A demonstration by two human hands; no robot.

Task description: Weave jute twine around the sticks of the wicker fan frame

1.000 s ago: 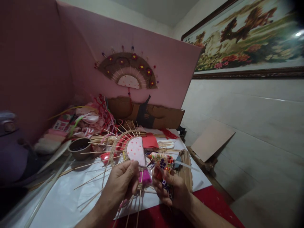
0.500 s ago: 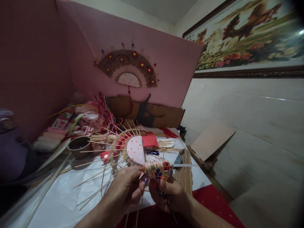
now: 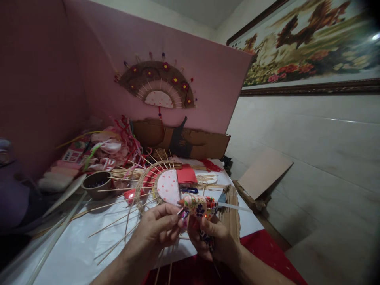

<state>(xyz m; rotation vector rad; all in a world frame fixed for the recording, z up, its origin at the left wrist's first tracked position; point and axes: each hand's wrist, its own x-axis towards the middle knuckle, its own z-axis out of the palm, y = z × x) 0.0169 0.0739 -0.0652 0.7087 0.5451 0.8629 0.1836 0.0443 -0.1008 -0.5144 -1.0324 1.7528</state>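
My right hand (image 3: 218, 237) is wrapped round the handle of a hot glue gun (image 3: 200, 206) covered in a flower print, its nozzle towards the left. A translucent glue stick (image 3: 234, 207) juts from its back end, and a small red light glows on its side. My left hand (image 3: 157, 227) is closed in a pinch just under the nozzle; what its fingertips hold is too small to make out. Just beyond both hands lies a half-round fan frame (image 3: 139, 184) of thin sticks and twine, with a dotted white half-disc (image 3: 168, 187) at its centre.
A brown bowl (image 3: 96, 190) of dark beads stands left of the frame. Cloth and yarn (image 3: 109, 142) are heaped behind it. Corrugated cardboard (image 3: 231, 221) lies at the right, near a red cloth (image 3: 264, 253). A finished fan (image 3: 160, 83) hangs on the pink board (image 3: 213, 79).
The glue gun has shifted slightly right, and its nozzle now shows clear of my left fingers. My left hand has drawn a little down and left, still pinched. The view has shifted slightly.
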